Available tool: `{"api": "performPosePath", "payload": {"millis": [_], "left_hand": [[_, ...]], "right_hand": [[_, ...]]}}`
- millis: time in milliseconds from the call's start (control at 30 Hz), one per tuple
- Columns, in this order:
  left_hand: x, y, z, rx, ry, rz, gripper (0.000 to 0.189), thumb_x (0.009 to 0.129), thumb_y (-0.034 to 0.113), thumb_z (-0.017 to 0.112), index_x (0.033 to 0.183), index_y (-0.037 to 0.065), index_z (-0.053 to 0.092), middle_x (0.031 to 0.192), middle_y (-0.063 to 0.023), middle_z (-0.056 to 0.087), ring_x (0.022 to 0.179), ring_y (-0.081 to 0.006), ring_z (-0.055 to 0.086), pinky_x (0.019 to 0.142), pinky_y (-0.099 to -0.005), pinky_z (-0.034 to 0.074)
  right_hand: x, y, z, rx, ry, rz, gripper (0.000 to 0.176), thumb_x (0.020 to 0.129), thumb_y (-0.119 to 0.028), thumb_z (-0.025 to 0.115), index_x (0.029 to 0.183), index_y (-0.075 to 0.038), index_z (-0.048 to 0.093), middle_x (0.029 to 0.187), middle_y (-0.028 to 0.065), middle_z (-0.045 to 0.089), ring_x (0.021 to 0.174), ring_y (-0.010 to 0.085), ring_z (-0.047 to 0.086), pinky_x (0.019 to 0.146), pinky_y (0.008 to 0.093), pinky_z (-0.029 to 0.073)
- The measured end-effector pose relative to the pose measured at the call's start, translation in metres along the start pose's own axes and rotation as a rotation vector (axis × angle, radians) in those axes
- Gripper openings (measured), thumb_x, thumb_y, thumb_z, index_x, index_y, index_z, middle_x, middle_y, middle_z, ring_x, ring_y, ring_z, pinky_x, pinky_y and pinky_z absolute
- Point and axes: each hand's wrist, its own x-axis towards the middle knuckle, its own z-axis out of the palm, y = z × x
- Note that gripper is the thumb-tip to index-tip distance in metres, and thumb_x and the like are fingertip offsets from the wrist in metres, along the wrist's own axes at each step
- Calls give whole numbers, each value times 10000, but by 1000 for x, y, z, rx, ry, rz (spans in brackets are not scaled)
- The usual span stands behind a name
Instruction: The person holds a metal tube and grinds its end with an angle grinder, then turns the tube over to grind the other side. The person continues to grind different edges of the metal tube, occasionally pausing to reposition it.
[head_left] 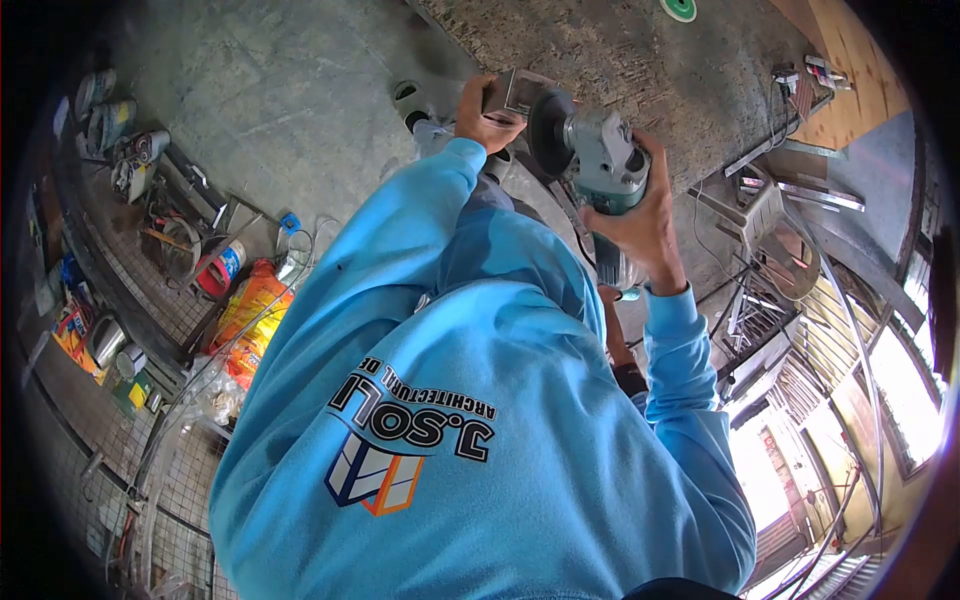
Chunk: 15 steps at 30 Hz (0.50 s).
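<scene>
My left hand (484,122) is wrapped around a short hollow metal piece (520,90), shaped like a box section. In my right hand (645,228) is an angle grinder (610,165), gripped around its body with the thumb across the near side. The grinder's dark disc (548,135) faces left, right at the end of the metal piece in this view. Both hands are out in front of my blue sweatshirt, close to the near edge of a rough worktable (560,45).
A green disc (679,8) lies on the worktable, and small boxes (826,73) sit by a plywood sheet (850,110). At right stand a stool (752,215) and metal bars. To my left are an orange and yellow bag (258,315), a red bucket (212,278) and metal racks.
</scene>
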Motion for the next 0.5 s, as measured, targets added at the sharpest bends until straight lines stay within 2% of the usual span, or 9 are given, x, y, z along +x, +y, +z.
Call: {"api": "performPosePath", "payload": {"millis": [100, 133, 200, 233, 300, 367, 500], "left_hand": [[2, 6, -3, 40, -5, 18, 677, 615, 132, 872, 1217, 40, 575, 1055, -150, 633, 949, -313, 658, 824, -389, 559], [0, -10, 2, 39, 0, 16, 677, 615, 132, 872, 1217, 40, 575, 1055, -150, 633, 949, -313, 658, 824, -389, 559], [0, -38, 15, -214, 46, -75, 663, 624, 111, 856, 1218, 33, 572, 1054, -152, 633, 945, -319, 656, 820, -391, 557], [0, -21, 9, -214, 50, -78, 663, 624, 111, 856, 1218, 33, 572, 1054, -152, 633, 945, -319, 656, 820, -391, 557], [-1, 7, -1, -33, 58, 127, 656, 628, 103, 853, 1216, 27, 571, 1053, -155, 632, 947, -323, 656, 822, -392, 557], [-2, 3, 2, -20, 53, 104, 657, 627, 106, 856, 1214, 29, 571, 1053, -156, 633, 947, -324, 657, 820, -394, 558], [-2, -19, 9, -75, 24, 68, 660, 622, 115, 857, 1212, 31, 573, 1061, -160, 631, 947, -327, 656, 822, -398, 558]], "right_hand": [[-1, -2, -1, 2, -13, -22, 968, 592, -118, 872, 1448, -90, 422, 1230, 179, 640, 1159, 306, 653, 1029, 404, 512], [-5, -3, -1, -2, -32, -38, 968, 592, -116, 871, 1449, -91, 420, 1225, 178, 640, 1156, 303, 654, 1028, 402, 511], [-14, -7, -1, -7, -44, -47, 967, 593, -115, 869, 1449, -94, 419, 1222, 173, 641, 1152, 301, 655, 1028, 401, 511], [-17, -8, -1, -9, -49, -54, 966, 594, -114, 868, 1450, -97, 418, 1220, 168, 641, 1149, 299, 656, 1027, 400, 510], [-17, -8, -1, 8, -53, -60, 963, 600, -121, 870, 1450, -104, 418, 1227, 163, 642, 1144, 298, 660, 1025, 402, 514], [-12, -11, -5, 31, -87, 55, 959, 606, -120, 874, 1449, -102, 418, 1235, 164, 643, 1144, 301, 662, 1023, 404, 518], [9, -3, -6, -16, -19, -35, 953, 614, -115, 875, 1449, -99, 417, 1239, 169, 644, 1146, 305, 665, 1016, 405, 523]]}}
